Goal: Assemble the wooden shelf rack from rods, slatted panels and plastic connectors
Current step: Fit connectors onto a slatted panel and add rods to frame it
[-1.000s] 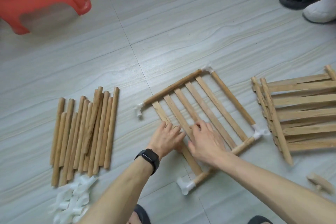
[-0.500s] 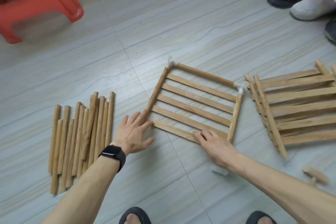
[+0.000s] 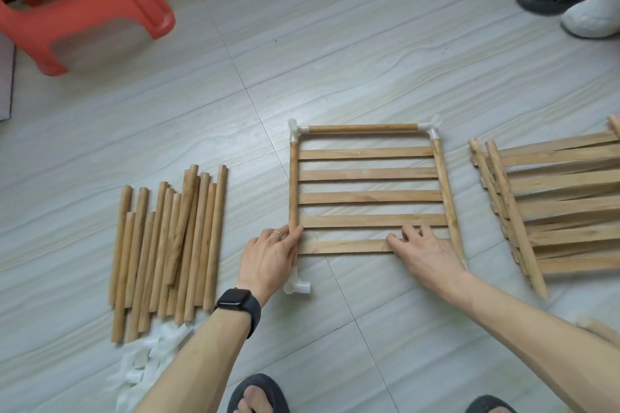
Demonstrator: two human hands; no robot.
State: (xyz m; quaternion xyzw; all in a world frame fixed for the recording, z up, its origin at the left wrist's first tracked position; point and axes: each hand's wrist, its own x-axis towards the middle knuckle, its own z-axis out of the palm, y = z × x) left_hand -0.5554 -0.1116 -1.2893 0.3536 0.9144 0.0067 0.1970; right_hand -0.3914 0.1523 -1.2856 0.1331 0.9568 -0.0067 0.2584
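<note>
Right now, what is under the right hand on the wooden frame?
The right hand rests on the lowest slat, beside the right rod. It covers the slat's right end. The near right corner is hidden, so its joint cannot be seen.

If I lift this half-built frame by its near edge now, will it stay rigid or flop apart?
It would probably twist out of square: the frame has rods on three sides only, and the near-left connector shows empty sockets. The slats look thin, so it is likely light. The push-fit joints may slip, so lift by both sides.
</note>
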